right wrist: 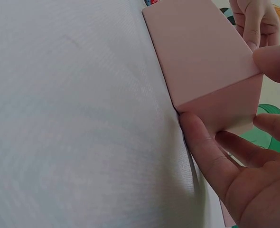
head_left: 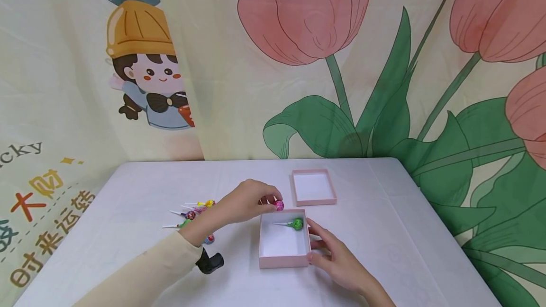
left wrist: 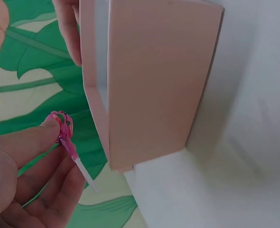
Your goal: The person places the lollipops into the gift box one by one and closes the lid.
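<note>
Big pink tulips [head_left: 305,11] and green leaves cover the cloth [head_left: 222,60] behind the white table [head_left: 362,245]. On the cloth's left side is a cartoon child [head_left: 159,77] in an orange hat. Near the table's middle sits a pink box [head_left: 283,262] with its top open. A pink lid [head_left: 314,202] lies flat just behind it, a bit to the right.

The left hand [head_left: 245,201] pinches a pink lollipop [head_left: 279,205] by its candy end, with the thumb and finger close together. The lollipop is up off the table, by the box's back left corner. In the head view the hand hides its stick. In the left wrist view it tilts, with the candy up and the white stick pointing down and right.

The right hand [head_left: 339,257] holds the box's right side, with bent fingers spread along it.

Inside the box, a green lollipop [head_left: 297,224] lies on its side. It runs left to right, candy right and stick left. More lollipops [head_left: 190,214] lie left of the box, partly behind the left arm, and the sticks I can see point left
</note>
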### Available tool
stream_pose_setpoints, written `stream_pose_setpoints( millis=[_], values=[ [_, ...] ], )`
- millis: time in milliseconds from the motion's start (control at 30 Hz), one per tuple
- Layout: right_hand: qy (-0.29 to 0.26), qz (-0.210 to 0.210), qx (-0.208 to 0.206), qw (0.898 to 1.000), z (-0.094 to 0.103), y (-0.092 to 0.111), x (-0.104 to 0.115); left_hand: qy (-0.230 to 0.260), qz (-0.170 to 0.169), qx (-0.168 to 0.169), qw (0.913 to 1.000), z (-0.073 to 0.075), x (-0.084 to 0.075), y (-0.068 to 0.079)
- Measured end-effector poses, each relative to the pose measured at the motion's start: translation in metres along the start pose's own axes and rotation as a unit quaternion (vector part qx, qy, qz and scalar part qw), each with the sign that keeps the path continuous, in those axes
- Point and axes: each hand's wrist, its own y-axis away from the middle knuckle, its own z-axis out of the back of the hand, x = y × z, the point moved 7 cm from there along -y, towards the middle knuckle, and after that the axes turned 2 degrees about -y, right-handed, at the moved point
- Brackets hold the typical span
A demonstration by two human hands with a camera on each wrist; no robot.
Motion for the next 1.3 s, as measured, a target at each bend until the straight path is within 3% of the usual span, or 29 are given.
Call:
stream_pose_setpoints(
  millis=[267, 733, 1300],
  values=[
    [0.003, -0.009, 0.001, 1.0, -0.001, -0.002, -0.004, 0.01, -0.02, 0.013, 0.9997, -0.02, -0.013, -0.007],
    [-0.012, 0.019, 0.011, 1.0, 0.0, 0.001, 0.0, 0.009, -0.016, 0.021, 0.9996, -0.049, -0.017, -0.013],
    [-0.024, 0.031, 0.012, 0.999, 0.0, 0.002, -0.001, 0.008, -0.029, 0.001, 0.9995, -0.069, -0.025, -0.013]
  ],
)
